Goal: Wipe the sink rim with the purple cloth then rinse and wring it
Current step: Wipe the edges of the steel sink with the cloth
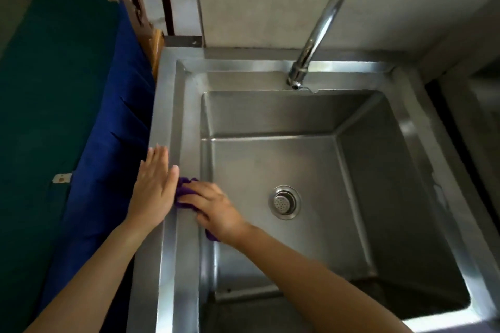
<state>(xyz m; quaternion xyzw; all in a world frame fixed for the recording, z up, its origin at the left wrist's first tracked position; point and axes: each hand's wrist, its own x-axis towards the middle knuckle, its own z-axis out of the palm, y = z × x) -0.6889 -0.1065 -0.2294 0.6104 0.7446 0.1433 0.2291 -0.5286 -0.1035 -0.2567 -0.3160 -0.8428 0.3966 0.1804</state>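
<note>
A steel sink fills the view, its left rim (186, 121) running from the back corner down to me. The purple cloth (184, 189) lies bunched on that left rim, mostly covered. My right hand (213, 209) presses down on the cloth with fingers closed over it; a purple corner shows under the wrist. My left hand (155, 186) lies flat on the outer edge of the rim beside the cloth, fingers straight and together, touching the cloth's edge at most. The curved chrome faucet (313, 38) stands at the back rim; no water runs.
The basin has a round drain strainer (284, 202) in its floor. A blue cloth (108, 143) drapes over a green-topped surface (48, 94) against the sink's left side. A white wall rises behind; a dark gap lies to the right.
</note>
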